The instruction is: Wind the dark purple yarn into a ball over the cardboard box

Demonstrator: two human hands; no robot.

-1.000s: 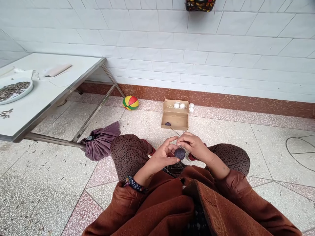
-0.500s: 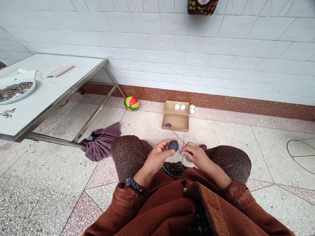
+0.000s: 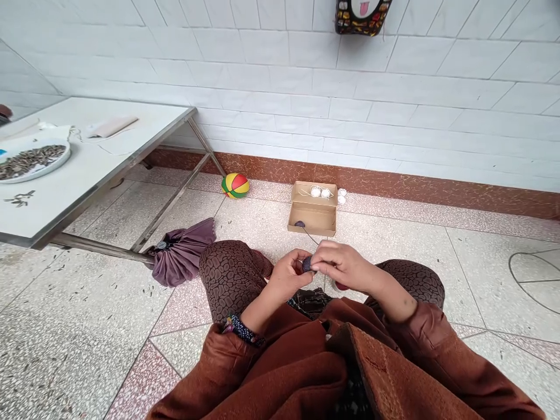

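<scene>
The left hand (image 3: 286, 274) is closed around a ball of dark yarn (image 3: 307, 265), thumb below and fingers above. The right hand (image 3: 343, 263) meets it from the other side, its bent fingers touching the ball; the fingers hide the spot, so I cannot tell whether they pinch the strand or just press on the yarn. The strand (image 3: 310, 235) runs from just ahead of the right hand to a second dark ball (image 3: 300, 224) in a cardboard box (image 3: 321, 221). That box sits on the floor ahead of both hands, its lid open on the far side with white balls (image 3: 320, 192) in it. More white balls (image 3: 342, 196) lie just beside the lid. Farther to the left of the left hand are a folded umbrella (image 3: 188, 251), a colourful ball (image 3: 236, 185) and a worktop (image 3: 90, 166) carrying a plate (image 3: 52, 171) of seeds (image 3: 32, 162).
</scene>
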